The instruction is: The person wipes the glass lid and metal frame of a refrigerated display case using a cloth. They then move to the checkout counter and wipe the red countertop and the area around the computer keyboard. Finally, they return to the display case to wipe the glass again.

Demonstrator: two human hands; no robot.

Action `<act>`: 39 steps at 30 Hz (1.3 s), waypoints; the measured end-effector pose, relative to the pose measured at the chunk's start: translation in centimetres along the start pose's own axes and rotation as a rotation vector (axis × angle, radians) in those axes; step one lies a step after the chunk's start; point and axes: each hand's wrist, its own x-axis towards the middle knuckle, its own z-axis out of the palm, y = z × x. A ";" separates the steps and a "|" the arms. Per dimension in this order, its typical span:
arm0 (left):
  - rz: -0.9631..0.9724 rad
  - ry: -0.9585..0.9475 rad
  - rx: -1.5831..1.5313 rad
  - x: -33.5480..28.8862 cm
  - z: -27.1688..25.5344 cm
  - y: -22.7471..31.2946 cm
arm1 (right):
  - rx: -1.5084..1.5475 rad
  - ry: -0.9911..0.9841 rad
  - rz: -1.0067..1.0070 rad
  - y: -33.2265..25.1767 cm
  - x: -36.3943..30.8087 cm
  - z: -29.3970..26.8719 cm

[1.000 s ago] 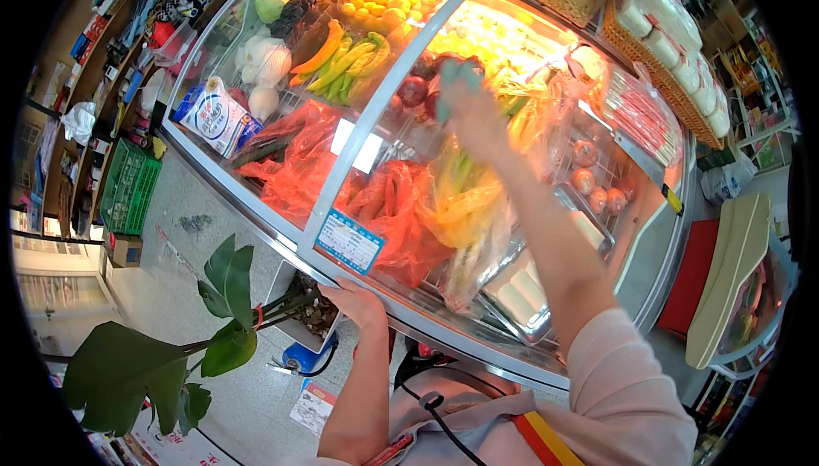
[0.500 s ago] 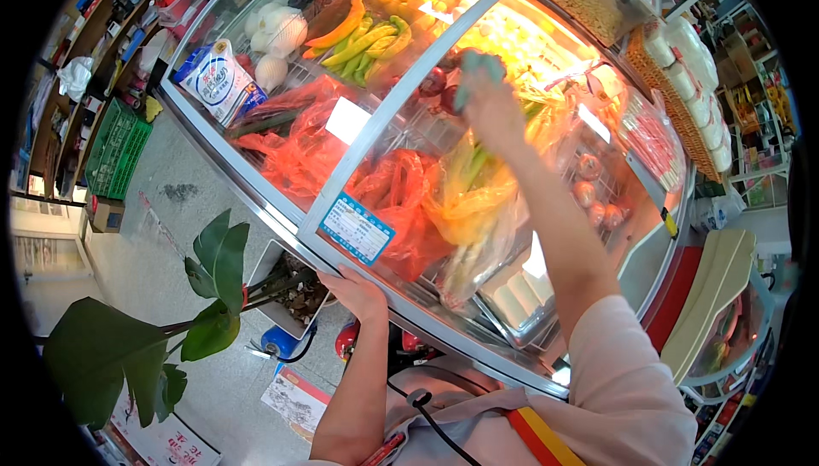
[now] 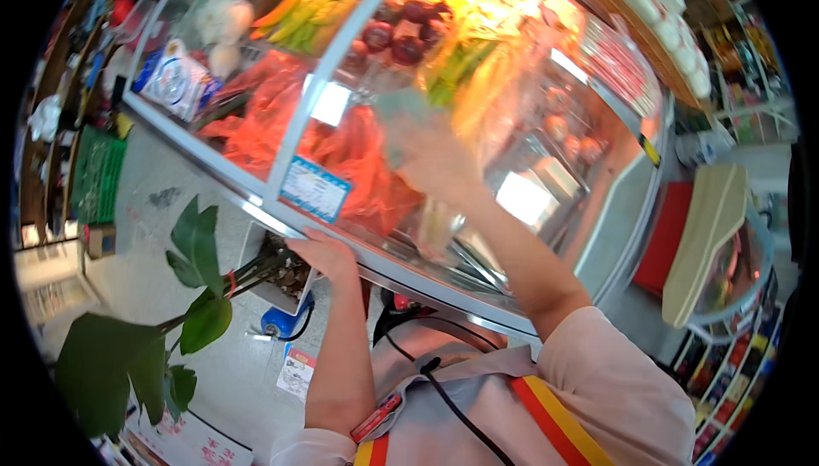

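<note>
My right hand (image 3: 433, 159), smeared by motion, presses a grey-green cloth (image 3: 401, 116) to the sloping glass of a display case. Behind the glass, close to the cloth, lie red plastic bags (image 3: 363, 171), purple-red onions (image 3: 409, 37) and green vegetables in a yellowish bag (image 3: 465, 69). My left hand (image 3: 328, 254) rests on the case's lower metal edge (image 3: 384, 263), fingers stretched out and holding nothing. A blue-bordered label card (image 3: 314, 189) is stuck on the glass just above it.
A large-leaved potted plant (image 3: 196, 248) stands left of my left arm, beside a blue cylinder (image 3: 277, 323) on the floor. A green crate (image 3: 98, 176) is farther left. A cream lid (image 3: 704, 244) lies to the right. Goods in a wicker basket (image 3: 640, 22) top the case.
My right hand has swept the cloth down and left across the glass, from over the onions to beside the red bags. My left hand stays on the edge; the view has shifted.
</note>
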 end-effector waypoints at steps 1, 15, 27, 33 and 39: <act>-0.051 -0.053 -0.046 0.0 -0.3 0.7 | 0.092 0.174 0.344 3.1 -3.4 -0.2; -0.090 -0.073 0.082 0.7 -0.4 1.0 | -0.029 0.293 0.310 -3.4 3.1 5.6; -0.144 -0.103 -0.072 -0.6 -0.4 2.0 | -0.491 0.331 1.476 10.6 -30.9 -1.8; -0.110 -0.097 -0.006 -0.3 -1.0 1.8 | -0.403 0.218 1.193 15.8 -18.7 -0.3; -0.096 -0.091 0.009 -0.1 -0.7 2.1 | -0.148 0.230 0.788 16.3 -4.5 -2.0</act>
